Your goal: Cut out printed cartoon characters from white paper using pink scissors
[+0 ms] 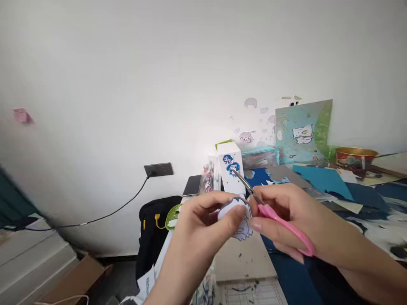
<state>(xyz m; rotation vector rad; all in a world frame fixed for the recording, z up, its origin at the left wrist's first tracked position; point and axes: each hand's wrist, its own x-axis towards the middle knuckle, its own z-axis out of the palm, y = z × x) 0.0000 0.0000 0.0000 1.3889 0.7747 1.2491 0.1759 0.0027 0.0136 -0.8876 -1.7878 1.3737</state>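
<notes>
Between the thumb and fingers of my left hand (210,224) is a small paper cutout (243,228) with a drawn figure and a jagged lower edge. My right hand (286,216) grips a pair of scissors (286,224) with pink handles, closed around the handle loops. The metal blades point up and left, past the top of the cutout, and look nearly together. Fingertips of my right hand are right at the cutout's right edge; whether they touch it I cannot tell. Below both hands lies a pale board (244,258) dotted with dark paper scraps.
Behind the hands stands a white box (230,178) with blue character stickers. A phone (192,185) lies to its left. Blue paper sheets (324,181) and scraps cover the right side, near a red and gold tin (356,157). A black backpack (149,220) is at the left.
</notes>
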